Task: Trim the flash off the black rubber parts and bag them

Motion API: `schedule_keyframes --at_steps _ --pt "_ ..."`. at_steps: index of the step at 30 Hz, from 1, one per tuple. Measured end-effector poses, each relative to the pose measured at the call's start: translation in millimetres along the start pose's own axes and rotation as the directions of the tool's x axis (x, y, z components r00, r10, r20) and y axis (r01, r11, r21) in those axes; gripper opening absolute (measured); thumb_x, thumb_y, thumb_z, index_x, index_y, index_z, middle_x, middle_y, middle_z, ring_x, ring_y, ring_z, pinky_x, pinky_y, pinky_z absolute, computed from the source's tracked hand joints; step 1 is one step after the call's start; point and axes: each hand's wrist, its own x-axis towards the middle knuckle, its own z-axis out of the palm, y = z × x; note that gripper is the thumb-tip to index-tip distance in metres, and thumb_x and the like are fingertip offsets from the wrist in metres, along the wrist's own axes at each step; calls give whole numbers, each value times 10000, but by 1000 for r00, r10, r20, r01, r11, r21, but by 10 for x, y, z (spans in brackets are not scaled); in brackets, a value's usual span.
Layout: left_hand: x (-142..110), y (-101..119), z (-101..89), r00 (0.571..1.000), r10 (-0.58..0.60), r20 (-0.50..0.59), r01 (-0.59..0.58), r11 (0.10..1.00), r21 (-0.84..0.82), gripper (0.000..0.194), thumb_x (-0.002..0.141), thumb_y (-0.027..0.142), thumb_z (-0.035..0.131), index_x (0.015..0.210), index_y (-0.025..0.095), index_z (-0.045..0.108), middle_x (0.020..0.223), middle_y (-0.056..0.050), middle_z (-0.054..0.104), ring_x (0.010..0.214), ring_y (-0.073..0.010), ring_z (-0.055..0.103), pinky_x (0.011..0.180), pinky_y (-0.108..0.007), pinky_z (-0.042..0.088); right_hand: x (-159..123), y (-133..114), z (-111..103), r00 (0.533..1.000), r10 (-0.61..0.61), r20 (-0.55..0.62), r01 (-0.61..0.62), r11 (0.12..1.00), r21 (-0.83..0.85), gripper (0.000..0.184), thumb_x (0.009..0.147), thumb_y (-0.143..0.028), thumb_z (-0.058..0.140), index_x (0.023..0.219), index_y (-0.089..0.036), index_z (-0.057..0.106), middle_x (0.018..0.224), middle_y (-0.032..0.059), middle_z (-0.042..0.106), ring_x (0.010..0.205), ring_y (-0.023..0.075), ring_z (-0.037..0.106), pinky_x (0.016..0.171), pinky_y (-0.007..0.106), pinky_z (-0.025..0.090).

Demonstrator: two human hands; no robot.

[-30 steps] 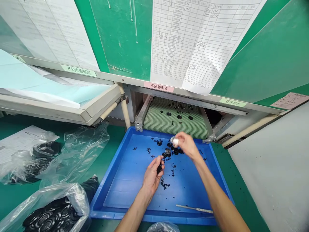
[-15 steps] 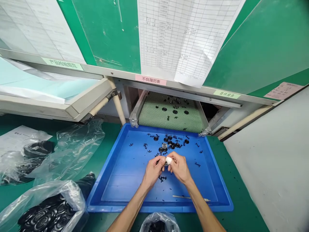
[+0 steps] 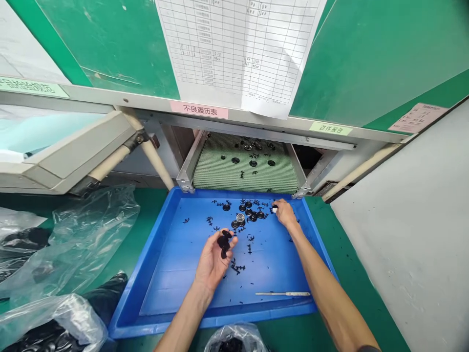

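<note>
Presently, I see the left hand (image 3: 213,258) with grip curled around black discs (image 3: 223,242). The right hand (image 3: 286,213) pinches a white piece (image 3: 274,210), perhaps cloth, above the blue tray (image 3: 170,276).

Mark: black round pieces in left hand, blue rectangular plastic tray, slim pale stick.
Black round pieces (image 3: 223,242), head view, middle piece.
Blue rectangular plastic tray (image 3: 179,274), head view, bare floor.
Slim pale stick (image 3: 293,294), head view, thicker end.
</note>
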Motion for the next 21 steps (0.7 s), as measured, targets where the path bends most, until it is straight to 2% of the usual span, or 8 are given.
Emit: schedule_keyframes --at_steps 2,5,7,9,12,16,18,21 --pt "3 8 -11 1000 -9 -2 9 999 -32 163 794 282 613 722 147 555 803 -45 605 753 -160 653 410 -141 477 4 24 19 1000 5 8 -5 1000 11 380 676 0 477 979 -144 654 983 96 637 948 202 582 844 292 411" --pt "20 -36 -13 1000 -3 11 2 998 66 247 756 318 673 666 148 519 692 -4 547 617 -96 593 377 -113 415 -164 20 28 1000 -20 19 19 997 71 345 686 -41 478 969 -151 640 855 67 637 870 197 592 782 293 428" --pt "33 -100 -6 999 -13 42 4 976 219 215 731 315 699 755 144 570 644 17 516 522 -64 519 325 -100 303 -359 -45 59 997 -54 46 47 988 149 340 704 -71 458 985 -165 625 818 43 629 793 172 601 716 272 446" --pt "42 -175 0 997 -22 68 -5 924 382 267 721 331 699 883 141 606 650 12 532 493 -60 484 312 -108 225 -584 -175 136 991 -89 103 60 965 254 341 722 -108 433 1008 -173 607 790 21 624 683 141 607 620 244 461" --pt "47 -268 -3 995 12 101 -64 847 528 326 719 392 677 909 135 614 702 -12 576 490 -61 467 330 -127 222 -904 -446 295 967 -146 209 51 913 405 322 754 -170 414 1010 -166 609 727 4 628 562 111 593 526 220 466" --pt "46 -300 -18 988 67 136 -135 797 589 281 710 407 671 766 151 573 600 13 548 463 -62 440 354 -141 238 -1183 -732 404 930 -214 297 -31 763 646 368 786 -226 447 1116 -151 592 711 5 633 590 107 585 591 234 488" --pt "41 -286 -14 991 49 122 -113 797 594 250 705 377 668 734 157 552 535 25 527 423 -57 404 349 -143 207 -1253 -792 399 940 -222 258 -3 753 658 384 774 -222 483 1137 -161 592 777 16 633 611 110 581 603 237 481" --pt "24 -265 6 992 -5 124 -68 815 575 232 689 345 673 693 157 538 543 21 533 406 -47 388 345 -146 163 -1305 -809 353 971 -221 96 145 854 500 344 807 -215 455 1110 -191 616 861 31 625 583 107 560 587 241 462"
